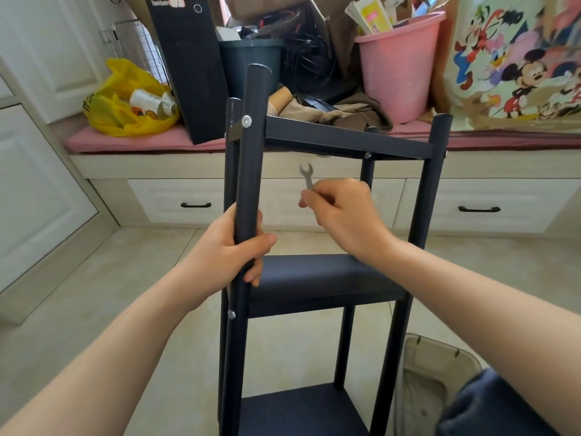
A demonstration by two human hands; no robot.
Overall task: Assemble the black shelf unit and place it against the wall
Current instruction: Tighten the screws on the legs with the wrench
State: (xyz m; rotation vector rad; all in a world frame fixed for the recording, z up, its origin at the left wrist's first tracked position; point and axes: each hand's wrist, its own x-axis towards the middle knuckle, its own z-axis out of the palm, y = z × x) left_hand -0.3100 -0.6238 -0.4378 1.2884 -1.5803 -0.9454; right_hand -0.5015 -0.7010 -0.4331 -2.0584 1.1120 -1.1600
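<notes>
left hand (232, 250) wraps post (251, 152) | right hand (342, 212) pinches wrench (306, 176) | shelves (330, 278) mounted | bolt (246, 121) above left grip perhaps untightened | placing remains

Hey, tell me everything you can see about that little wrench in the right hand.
The wrench is a small, flat, silvery metal spanner, slightly blurred. Its forked open end points up, and the top leans a little to the left. The right hand pinches its lower end, hiding that end. It is held in the air under the top tier of the black shelf unit, in front of the white drawers, and touches nothing but the hand.
</notes>
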